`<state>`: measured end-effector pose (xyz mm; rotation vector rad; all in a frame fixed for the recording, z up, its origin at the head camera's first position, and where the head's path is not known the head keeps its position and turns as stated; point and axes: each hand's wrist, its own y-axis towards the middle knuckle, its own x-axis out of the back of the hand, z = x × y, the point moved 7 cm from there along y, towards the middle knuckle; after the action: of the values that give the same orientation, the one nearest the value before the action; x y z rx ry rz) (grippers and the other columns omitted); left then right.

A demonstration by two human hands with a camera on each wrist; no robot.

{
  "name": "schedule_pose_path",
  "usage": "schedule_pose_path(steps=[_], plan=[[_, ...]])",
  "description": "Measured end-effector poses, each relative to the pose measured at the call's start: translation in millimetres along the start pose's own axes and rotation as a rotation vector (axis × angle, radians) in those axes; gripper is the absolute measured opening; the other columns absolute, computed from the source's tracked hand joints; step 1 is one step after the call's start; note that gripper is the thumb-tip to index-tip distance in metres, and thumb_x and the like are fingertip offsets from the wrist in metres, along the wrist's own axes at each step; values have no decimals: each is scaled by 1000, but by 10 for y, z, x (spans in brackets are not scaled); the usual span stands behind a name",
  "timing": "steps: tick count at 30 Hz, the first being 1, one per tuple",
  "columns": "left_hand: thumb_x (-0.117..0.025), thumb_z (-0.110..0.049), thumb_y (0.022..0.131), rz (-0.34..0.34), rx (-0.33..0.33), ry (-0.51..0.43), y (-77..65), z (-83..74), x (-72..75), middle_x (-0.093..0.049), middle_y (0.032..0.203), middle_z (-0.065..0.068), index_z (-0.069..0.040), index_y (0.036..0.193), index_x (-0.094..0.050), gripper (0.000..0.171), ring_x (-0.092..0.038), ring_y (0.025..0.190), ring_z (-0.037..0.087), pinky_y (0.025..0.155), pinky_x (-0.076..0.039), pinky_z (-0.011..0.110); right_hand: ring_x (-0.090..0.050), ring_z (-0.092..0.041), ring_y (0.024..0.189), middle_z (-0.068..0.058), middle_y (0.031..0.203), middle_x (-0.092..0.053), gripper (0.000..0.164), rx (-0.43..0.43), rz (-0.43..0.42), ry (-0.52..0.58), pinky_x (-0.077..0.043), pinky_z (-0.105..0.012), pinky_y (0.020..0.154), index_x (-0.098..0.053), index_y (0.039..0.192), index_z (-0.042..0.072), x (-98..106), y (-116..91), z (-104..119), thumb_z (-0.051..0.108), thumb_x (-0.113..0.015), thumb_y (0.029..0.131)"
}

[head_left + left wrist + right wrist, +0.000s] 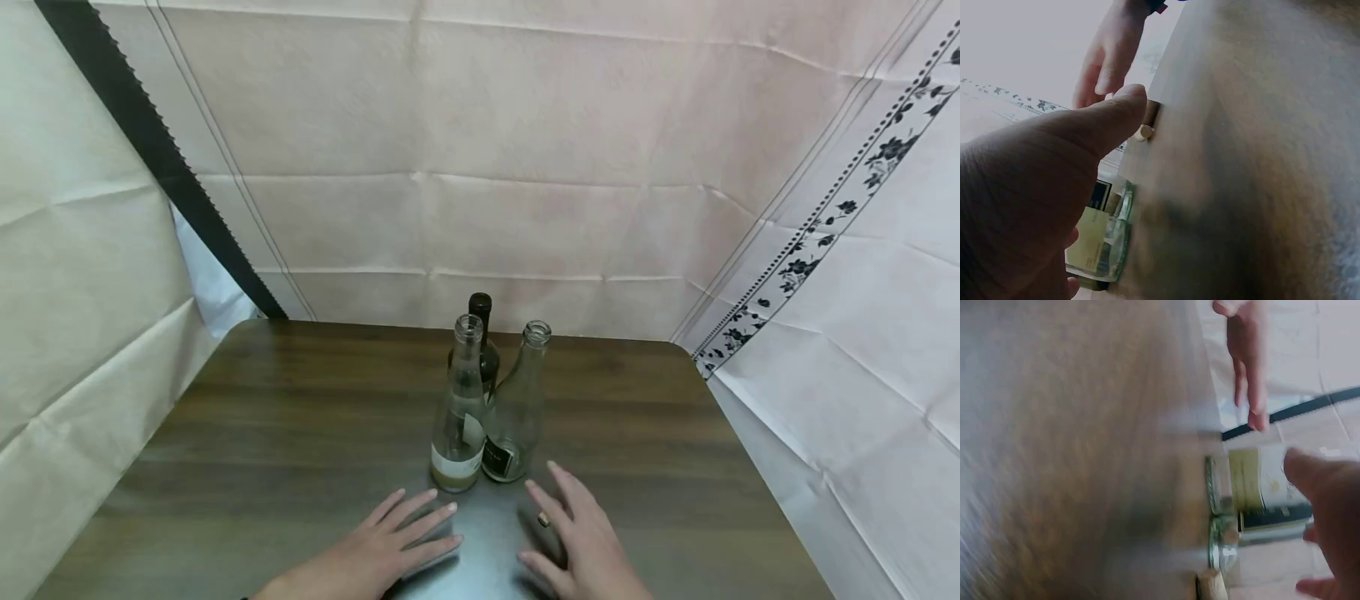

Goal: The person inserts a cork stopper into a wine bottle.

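Two clear glass bottles stand upright side by side on the table. The left bottle [457, 417] has a pale label; the right bottle [519, 408] has a dark one. Behind them stands a dark wine bottle [487, 362], partly hidden. My left hand [382, 546] hovers in front of the bottles with spread fingers, holding nothing. On the other side, my right hand [581, 533] has its thumb and fingers apart and grips nothing. A small cork [543, 520] lies beneath it on the tabletop; the right wrist view shows the cork [1212, 585] near the clear bottles.
The brown wooden table [300, 417] has rounded far corners. Pale creased cloth [525, 167] hangs behind it, and a white cloth with a dark floral band [817, 225] hangs at the right. A black strip [165, 150] runs down at the left.
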<state>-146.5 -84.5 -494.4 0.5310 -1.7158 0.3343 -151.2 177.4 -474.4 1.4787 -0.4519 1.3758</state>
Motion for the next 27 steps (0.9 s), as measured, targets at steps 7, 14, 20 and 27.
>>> schedule_pose_path(steps=[7,14,20,27], plan=[[-45,-83,93,22,28,-80,4,75,-63,-24,175,-1,-39,166,-24,88,-29,158,35,112,-36,74,-64,-19,106,-5,124,-64,59,-285,-67,66,-57,-41,81,-68,137,17,138,85,-346,30,-89,84],[-45,-85,90,59,68,-117,28,116,-112,-22,176,-4,-42,165,-22,90,-28,159,35,113,-34,76,-62,-17,93,-4,110,-64,33,-491,87,126,-53,-40,79,-72,124,14,70,86,-630,21,-80,93],[-46,-87,89,86,76,-134,44,123,-148,-20,176,-5,-43,165,-20,91,-26,159,35,114,-31,77,-67,-19,93,-2,101,-66,16,-479,84,111,-56,-45,80,-74,106,15,32,64,-672,13,-79,92],[-46,-86,89,104,67,-157,55,110,-166,-19,176,-4,-43,165,-19,92,-26,159,36,114,-31,78,-60,-8,81,4,90,-65,11,-482,137,123,-51,-33,72,-73,97,19,-36,41,-720,11,-79,92]])
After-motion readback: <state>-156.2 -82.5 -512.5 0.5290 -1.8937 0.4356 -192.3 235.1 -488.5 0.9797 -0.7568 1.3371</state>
